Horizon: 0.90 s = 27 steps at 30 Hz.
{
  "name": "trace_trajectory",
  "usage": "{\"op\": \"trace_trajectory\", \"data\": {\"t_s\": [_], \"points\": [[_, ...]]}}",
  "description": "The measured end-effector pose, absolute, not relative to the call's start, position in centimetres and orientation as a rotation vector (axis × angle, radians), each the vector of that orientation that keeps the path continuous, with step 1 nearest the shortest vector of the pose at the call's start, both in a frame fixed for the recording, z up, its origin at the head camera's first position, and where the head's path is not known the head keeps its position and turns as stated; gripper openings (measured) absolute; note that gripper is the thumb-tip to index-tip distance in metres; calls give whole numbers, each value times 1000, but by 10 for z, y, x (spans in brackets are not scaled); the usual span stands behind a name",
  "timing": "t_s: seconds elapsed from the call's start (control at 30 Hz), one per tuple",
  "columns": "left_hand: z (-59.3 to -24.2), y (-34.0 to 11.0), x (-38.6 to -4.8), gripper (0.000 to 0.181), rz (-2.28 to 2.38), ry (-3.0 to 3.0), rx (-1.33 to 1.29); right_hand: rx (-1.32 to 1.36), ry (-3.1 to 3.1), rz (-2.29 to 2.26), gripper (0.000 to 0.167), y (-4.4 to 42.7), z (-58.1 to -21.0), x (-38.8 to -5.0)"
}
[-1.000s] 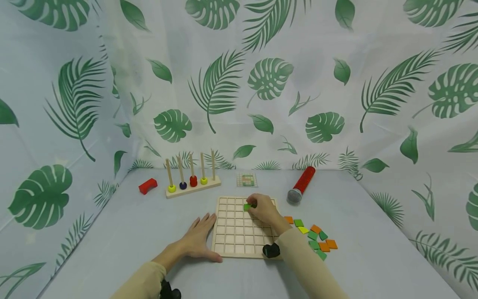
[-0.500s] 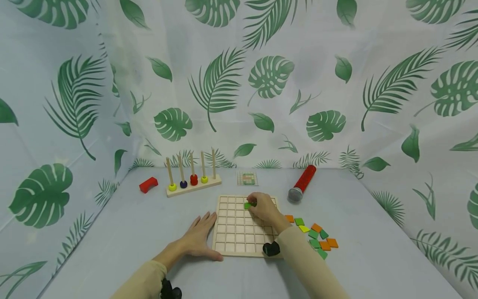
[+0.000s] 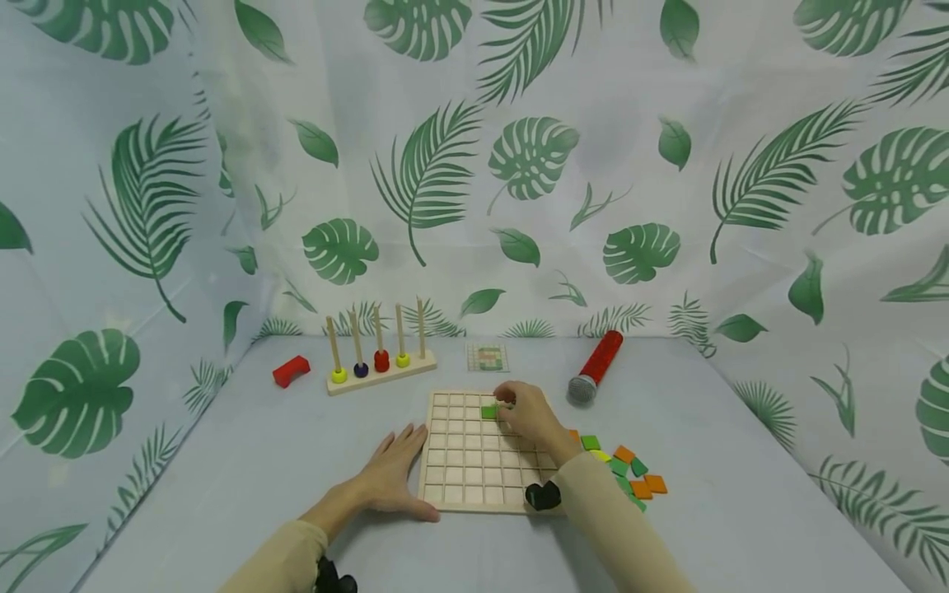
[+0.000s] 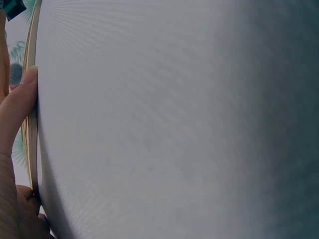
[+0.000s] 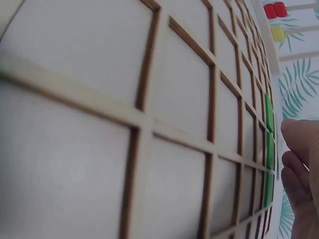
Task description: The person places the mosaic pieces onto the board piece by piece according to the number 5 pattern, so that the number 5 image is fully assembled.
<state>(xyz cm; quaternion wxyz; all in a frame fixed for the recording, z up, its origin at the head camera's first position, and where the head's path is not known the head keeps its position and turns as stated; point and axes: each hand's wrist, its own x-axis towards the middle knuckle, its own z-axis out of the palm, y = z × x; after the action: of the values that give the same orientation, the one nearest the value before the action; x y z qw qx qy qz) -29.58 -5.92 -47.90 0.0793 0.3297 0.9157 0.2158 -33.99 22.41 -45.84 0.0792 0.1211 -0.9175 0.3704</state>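
Observation:
A wooden grid board lies on the table. My left hand rests at its left side with fingers spread, the thumb by the near corner. In the left wrist view that thumb touches the board's edge. Over the far part of the board is my right hand, its fingers loosely bent, thumb and forefinger apart. A green tile sits in a square just left of the fingertips. From the right wrist, three green tiles show in one row, beside the fingers, which hold nothing visible.
Loose orange, green and yellow tiles lie right of the board, partly behind my right sleeve. Farther back stand a peg stand with coloured beads, a red block, a patterned card and a red microphone.
My right thumb and forefinger have parted and come off the green tile, shifting slightly right. The left hand stays in place at the board.

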Motion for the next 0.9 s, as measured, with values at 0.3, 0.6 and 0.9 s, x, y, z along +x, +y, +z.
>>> {"op": "trace_trajectory", "data": {"t_s": [0.3, 0.6, 0.9], "points": [[-479, -59, -295, 128, 662, 2742, 994, 304, -2690, 1090, 23, 270, -453, -333], [-483, -60, -294, 128, 670, 2747, 1009, 142, -2691, 1127, 23, 314, -454, -308], [-479, -59, -293, 128, 637, 2753, 998, 72, -2739, 1085, 25, 345, -455, -273]]}}
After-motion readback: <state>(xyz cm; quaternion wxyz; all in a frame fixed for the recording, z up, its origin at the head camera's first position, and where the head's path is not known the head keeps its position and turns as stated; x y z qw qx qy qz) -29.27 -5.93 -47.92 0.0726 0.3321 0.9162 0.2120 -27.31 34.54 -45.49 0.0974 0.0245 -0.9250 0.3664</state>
